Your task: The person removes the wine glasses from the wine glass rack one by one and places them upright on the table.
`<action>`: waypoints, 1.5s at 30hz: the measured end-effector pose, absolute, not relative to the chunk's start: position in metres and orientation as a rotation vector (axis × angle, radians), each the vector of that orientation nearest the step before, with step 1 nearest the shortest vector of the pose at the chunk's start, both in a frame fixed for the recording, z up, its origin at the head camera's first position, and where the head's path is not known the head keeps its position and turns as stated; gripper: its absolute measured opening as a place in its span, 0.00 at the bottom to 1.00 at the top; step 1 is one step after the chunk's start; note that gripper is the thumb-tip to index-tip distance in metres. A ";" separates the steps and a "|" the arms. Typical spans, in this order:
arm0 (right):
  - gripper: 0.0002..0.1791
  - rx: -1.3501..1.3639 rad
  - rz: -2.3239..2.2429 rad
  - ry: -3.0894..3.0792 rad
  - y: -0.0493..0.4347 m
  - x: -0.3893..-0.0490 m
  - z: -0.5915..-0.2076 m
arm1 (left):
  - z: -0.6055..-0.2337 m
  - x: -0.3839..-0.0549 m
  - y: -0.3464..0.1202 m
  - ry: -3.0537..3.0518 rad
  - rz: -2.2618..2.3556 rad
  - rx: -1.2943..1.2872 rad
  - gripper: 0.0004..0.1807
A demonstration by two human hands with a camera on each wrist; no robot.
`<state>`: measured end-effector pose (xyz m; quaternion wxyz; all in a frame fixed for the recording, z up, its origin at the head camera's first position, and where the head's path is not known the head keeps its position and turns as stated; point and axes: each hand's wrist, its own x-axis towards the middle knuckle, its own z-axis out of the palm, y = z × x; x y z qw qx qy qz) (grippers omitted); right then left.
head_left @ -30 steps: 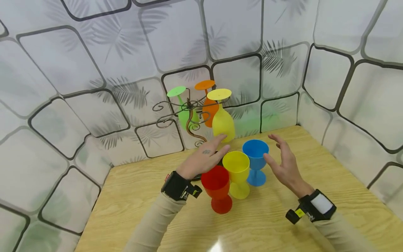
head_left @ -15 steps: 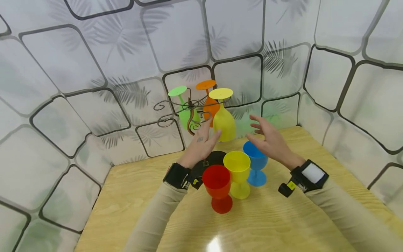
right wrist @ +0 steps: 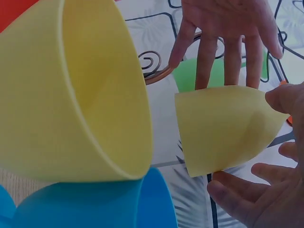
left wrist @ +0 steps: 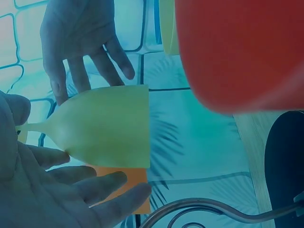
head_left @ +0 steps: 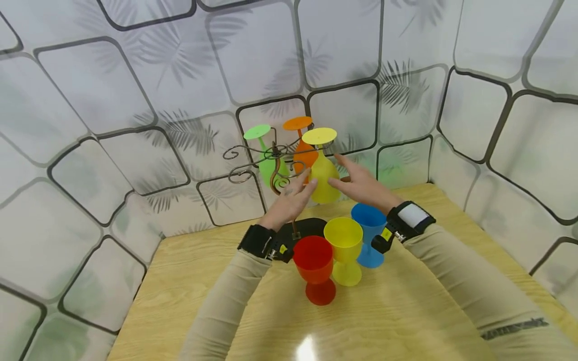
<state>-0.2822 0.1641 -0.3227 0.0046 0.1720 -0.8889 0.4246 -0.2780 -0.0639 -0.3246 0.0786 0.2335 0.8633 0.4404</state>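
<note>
- We see the right hand (head_left: 363,188) beside the hanging yellow goblet (head_left: 324,173) now; half a second ago it is over the upright blue goblet (head_left: 371,228), apart from the hanging one.
- The left hand (head_left: 289,203) stays raised on the goblet's other side, much as in the previous head view.
- We judge that the work now centres on this goblet, since both hands frame its bowl from opposite sides.
- Both hands look released: their fingers extend loosely, and neither is wrapped round anything. Fingertips overlap the bowl's edges in the wrist views, so we cannot tell whether they touch it.
- The goblet hangs upside down on the wire rack (head_left: 276,149), foot at the top, mouth toward the table (head_left: 180,281) and well above it.
- We see a flat round foot, a thin stem and a smooth, opaque yellow bowl, rounded near the stem and cut straight at the rim.
- An orange goblet (head_left: 305,158) and a green goblet (head_left: 266,168) hang behind it; below, an upright yellow goblet (head_left: 346,250) stands between the blue one and a red goblet (head_left: 314,271).
</note>
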 end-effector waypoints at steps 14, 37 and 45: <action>0.41 0.598 1.193 -2.639 0.160 -0.278 -0.336 | -0.326 -0.274 -0.066 2.480 1.341 0.775 0.38; 0.39 0.622 1.137 -2.570 0.154 -0.268 -0.342 | -0.324 -0.263 -0.071 2.445 1.400 0.769 0.38; 0.39 0.669 1.074 -2.598 0.154 -0.268 -0.340 | -0.327 -0.260 -0.073 2.438 1.439 0.730 0.36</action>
